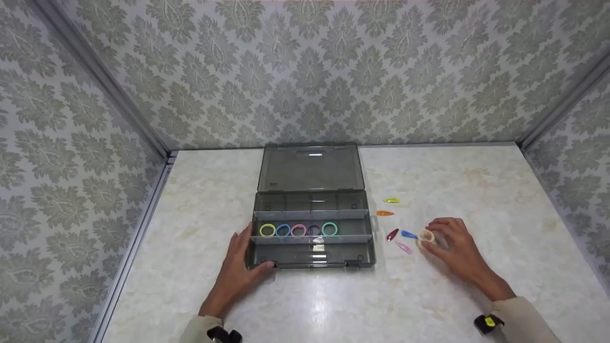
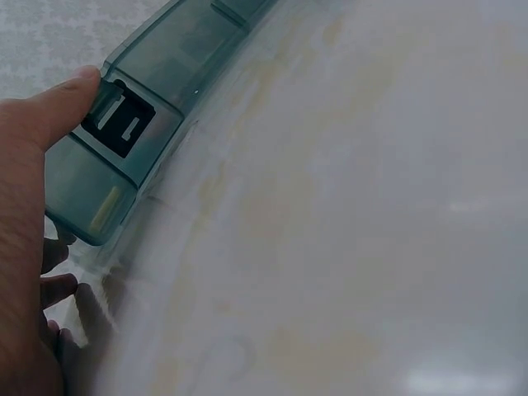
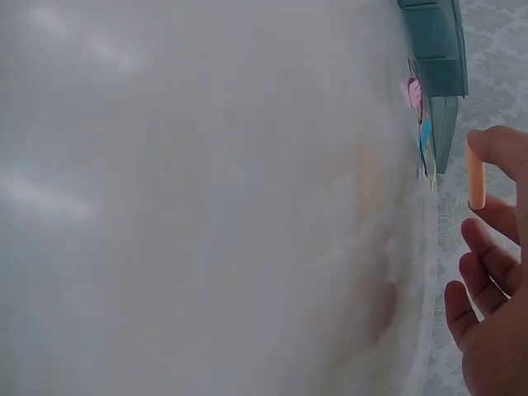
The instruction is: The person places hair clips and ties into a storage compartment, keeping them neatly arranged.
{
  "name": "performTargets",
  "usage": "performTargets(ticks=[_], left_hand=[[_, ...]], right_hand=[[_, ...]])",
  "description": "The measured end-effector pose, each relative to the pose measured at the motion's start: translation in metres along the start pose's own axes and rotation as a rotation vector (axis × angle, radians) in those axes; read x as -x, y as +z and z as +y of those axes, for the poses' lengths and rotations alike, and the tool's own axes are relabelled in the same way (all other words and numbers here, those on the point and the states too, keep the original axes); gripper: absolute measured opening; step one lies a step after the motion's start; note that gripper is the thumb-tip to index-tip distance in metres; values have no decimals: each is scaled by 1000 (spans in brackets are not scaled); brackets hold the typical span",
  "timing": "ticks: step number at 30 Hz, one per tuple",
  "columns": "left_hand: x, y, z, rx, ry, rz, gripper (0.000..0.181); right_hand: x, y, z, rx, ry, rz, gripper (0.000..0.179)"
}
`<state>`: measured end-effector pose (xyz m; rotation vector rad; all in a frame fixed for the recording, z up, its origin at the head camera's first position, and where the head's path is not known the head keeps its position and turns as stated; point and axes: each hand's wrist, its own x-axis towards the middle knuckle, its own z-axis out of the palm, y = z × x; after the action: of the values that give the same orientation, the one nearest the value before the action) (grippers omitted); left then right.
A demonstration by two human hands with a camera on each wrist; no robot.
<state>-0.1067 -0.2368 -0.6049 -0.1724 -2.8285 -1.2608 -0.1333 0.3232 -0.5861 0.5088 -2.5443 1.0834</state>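
Observation:
My right hand point(image 1: 457, 245) pinches a peach hair tie point(image 3: 477, 177) between thumb and fingers, raised above the table at the right; its other fingers are loosely bent. A grey see-through organizer box point(image 1: 286, 252) stands lid up in the middle. My left hand point(image 1: 238, 269) grips its front left corner, thumb on the front edge by the latch point(image 2: 120, 120), fingers along the left side. In the middle row lie hair ties in yellow point(image 1: 260, 230), blue point(image 1: 277, 230), pink point(image 1: 292, 230), purple point(image 1: 309, 231) and mint green point(image 1: 323, 228).
Between box and right hand lie snap hair clips: lime point(image 1: 391, 200), orange point(image 1: 385, 213), dark red point(image 1: 392, 235), blue point(image 1: 408, 234) and pink point(image 1: 404, 247). The box's lid point(image 1: 310, 169) leans back toward the patterned wall point(image 1: 310, 71). Wall panels flank the marbled table point(image 1: 190, 190).

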Motion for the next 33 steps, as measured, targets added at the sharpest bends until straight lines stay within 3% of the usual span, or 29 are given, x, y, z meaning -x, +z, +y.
performTargets(ticks=[11, 22, 28, 33], left_hand=[[0, -1, 0, 24, -9, -8, 118], [2, -2, -1, 24, 14, 2, 117], [1, -1, -2, 23, 21, 7, 117], [3, 0, -3, 23, 11, 3, 115]], right_hand=[[-32, 13, -19, -28, -47, -53, 37], [-66, 36, -41, -68, -223, -96, 34], [-78, 45, -52, -82, -252, -136, 34], [-81, 51, -59, -80, -222, -186, 33]])
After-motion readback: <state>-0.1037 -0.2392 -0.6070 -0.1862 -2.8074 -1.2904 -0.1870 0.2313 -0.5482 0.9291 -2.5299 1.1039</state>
